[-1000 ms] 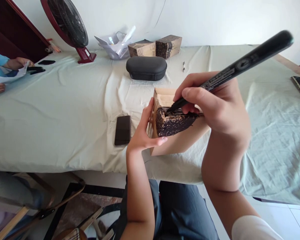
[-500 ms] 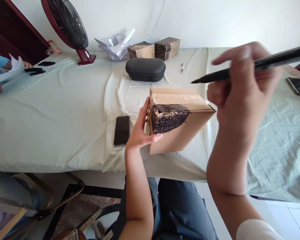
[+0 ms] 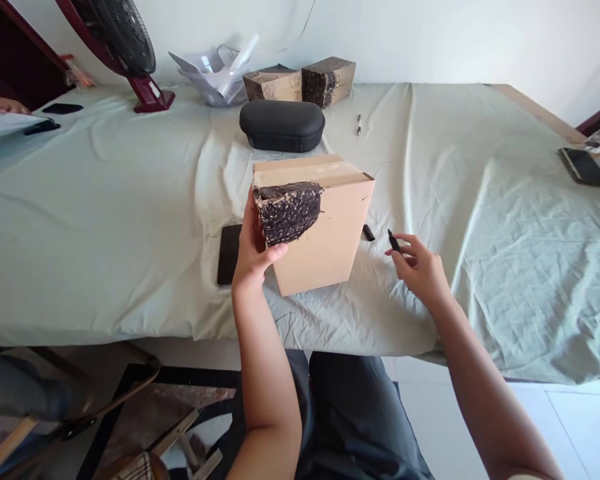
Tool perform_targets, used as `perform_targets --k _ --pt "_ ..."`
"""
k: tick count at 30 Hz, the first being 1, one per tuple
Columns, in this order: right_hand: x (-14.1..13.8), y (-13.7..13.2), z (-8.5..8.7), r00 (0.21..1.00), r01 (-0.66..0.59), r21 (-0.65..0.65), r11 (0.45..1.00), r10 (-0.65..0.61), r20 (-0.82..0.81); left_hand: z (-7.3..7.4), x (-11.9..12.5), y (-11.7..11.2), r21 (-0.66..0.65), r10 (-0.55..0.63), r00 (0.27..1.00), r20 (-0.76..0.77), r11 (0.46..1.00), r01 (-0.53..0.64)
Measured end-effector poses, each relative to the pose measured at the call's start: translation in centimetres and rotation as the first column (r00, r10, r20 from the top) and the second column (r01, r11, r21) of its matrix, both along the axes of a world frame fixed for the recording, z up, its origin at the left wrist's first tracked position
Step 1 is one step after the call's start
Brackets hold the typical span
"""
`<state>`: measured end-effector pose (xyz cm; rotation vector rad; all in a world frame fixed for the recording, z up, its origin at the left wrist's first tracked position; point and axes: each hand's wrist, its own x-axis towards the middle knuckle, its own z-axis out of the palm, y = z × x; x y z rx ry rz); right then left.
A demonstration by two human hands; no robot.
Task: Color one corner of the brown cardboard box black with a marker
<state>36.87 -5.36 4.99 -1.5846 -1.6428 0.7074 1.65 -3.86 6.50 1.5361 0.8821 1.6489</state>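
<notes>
My left hand (image 3: pixel 255 243) grips a brown cardboard box (image 3: pixel 317 247) by its left side, thumb on the front face and the other fingers mostly hidden behind. The box stands tilted on the cloth, and dense black scribbling (image 3: pixel 291 212) covers its upper left corner. To the right of the box, my right hand (image 3: pixel 420 267) holds a black marker (image 3: pixel 394 241) between thumb and fingers, low over the cloth. A black marker cap (image 3: pixel 369 233) lies between the box and that hand. Partly covered by my left hand, a dark phone (image 3: pixel 229 253) rests on the table.
Behind the box sits a black zip case (image 3: pixel 283 125). Two scribbled boxes (image 3: pixel 329 80), a paper-filled basket (image 3: pixel 220 87) and a fan (image 3: pixel 153 97) stand along the wall. A small pen (image 3: pixel 359 125) lies behind. Another phone (image 3: pixel 583 167) is at right; another person's hand (image 3: pixel 7 105) holds paper.
My right hand with the marker has dropped from high at the right to near the cloth, revealing the cap. The view has shifted, and the box now shows more of its front face.
</notes>
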Motion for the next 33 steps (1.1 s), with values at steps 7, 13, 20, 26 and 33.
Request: perform_targets --k 7,13,20,26,33 --pt "-1.4 -0.5 -1.6 0.886 -0.062 0.086 0.994 0.016 0.464 -0.3 0.0 0.3 -0.015 -0.005 0.999 0.047 1.0 0.006" --pt "-2.1 1.5 -1.7 0.853 -0.053 0.03 0.998 0.03 0.52 0.0 0.2 0.3 -0.044 0.023 1.0 0.021 0.999 -0.022" --pt "-3.3 4.5 -1.7 0.832 0.004 0.019 1.0 -0.014 0.554 0.1 0.3 0.1 -0.052 0.03 0.999 -0.045 0.998 -0.032" --pt "-5.1 7.0 -1.9 0.731 -0.118 0.019 0.993 0.074 0.679 -0.1 0.3 0.2 -0.072 0.03 0.999 -0.019 0.997 -0.032" --pt "-5.8 7.9 -1.3 0.679 -0.121 -0.038 0.992 0.111 0.726 -0.2 0.4 0.3 -0.068 0.011 1.0 0.023 0.998 -0.01"
